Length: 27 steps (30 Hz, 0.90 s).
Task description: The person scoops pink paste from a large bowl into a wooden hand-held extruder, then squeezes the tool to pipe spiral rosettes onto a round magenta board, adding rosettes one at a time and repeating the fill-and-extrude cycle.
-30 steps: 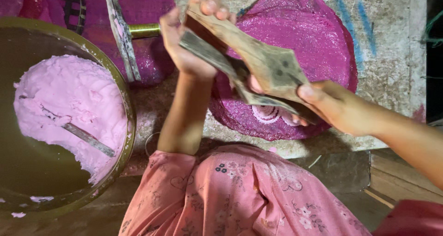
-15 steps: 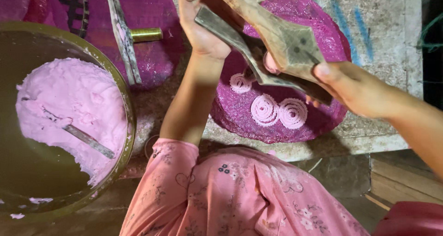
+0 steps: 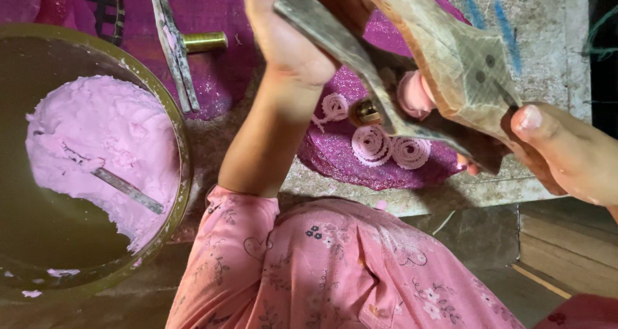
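Wooden press [image 3: 444, 52]: we clench it in left hand [image 3: 290, 39] and right hand [image 3: 566, 152] over the purple mat [image 3: 360, 168], where a third pink spiral [image 3: 335, 105] now joins two.

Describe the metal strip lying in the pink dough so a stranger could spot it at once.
Start at the big round brass-coloured bowl on the left, half filled with pink dough. On the lower edge of that dough lies a flat grey metal strip, slanting down to the right. It is the only hard, straight thing inside the bowl; the other metal pieces lie outside it.
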{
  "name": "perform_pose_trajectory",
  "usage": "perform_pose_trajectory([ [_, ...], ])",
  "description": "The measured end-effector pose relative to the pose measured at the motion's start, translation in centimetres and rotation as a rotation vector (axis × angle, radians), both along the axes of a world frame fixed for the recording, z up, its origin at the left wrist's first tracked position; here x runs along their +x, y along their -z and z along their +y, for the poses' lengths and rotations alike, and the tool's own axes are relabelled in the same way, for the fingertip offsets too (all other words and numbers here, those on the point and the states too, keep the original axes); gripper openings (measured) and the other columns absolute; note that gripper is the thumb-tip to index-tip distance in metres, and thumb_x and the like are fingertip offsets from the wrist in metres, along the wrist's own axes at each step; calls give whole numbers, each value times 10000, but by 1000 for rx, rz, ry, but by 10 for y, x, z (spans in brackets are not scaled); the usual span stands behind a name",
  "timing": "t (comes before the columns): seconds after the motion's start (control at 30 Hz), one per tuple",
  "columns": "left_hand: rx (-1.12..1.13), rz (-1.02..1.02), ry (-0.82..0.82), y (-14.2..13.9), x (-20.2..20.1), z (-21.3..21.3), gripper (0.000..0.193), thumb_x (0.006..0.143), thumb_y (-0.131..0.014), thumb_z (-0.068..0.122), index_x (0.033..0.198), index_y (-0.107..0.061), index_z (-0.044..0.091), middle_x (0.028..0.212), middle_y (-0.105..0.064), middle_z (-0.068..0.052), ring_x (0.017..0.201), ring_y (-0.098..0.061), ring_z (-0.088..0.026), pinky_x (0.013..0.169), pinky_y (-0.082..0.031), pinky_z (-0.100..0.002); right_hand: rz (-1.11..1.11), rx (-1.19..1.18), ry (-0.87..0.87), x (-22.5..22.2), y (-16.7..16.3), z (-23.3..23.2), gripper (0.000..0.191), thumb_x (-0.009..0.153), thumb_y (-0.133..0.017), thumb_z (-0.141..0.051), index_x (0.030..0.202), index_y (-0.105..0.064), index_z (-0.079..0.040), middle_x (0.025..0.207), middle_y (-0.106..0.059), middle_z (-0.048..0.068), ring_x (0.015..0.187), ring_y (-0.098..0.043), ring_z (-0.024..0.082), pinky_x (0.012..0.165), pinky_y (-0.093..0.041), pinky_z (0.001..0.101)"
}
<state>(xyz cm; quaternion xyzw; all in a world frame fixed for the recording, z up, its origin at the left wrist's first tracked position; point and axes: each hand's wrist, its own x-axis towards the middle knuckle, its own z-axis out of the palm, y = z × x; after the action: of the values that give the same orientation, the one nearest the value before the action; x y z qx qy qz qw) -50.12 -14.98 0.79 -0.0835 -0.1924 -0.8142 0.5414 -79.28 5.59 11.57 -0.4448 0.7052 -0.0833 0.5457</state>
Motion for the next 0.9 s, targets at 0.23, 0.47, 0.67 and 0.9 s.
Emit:
perform_pose_trajectory([
  [0.23,-107,-23,117,49,-25,-5,650,1119,-337,601,1067,-663,42,998,-699,-88,987,-671,-217,899,-497,-374,-98,-141,81,-28,44,13,868,907,-461,-787,1167,-676,12,793,-528,72,645,-445,168,540,-337,330],
  [0.47,-1127,-1523,-330,103,21,55,700,845,-786,179,1452,-488,0,1406,-547,-217,1280,-534,-404,1075,-381,-459,-457,-376,116,-6,51,26,974,874,-562,-808,1410,-515,3,1195,-622,119,979,-623,237,811,-514,383],
  [0.67,-1139,-1656,-422,119,25,84,433,857,-723,29,1285,-689,82,1128,-697,-105,1057,-671,-287,943,-528,-397,-499,-500,117,28,33,2,1059,869,-524,-849,1540,-366,-45,1351,-530,101,1049,-572,225,826,-504,411],
  [0.9,-716,-1283,-360,87,118,85,188,1029,-671,101,1208,-714,67,1122,-710,-74,998,-680,-191,865,-583,-280,-570,-512,191,23,42,6,1093,847,-481,-907,1478,-432,-16,1200,-575,148,1004,-600,259,816,-526,431],
])
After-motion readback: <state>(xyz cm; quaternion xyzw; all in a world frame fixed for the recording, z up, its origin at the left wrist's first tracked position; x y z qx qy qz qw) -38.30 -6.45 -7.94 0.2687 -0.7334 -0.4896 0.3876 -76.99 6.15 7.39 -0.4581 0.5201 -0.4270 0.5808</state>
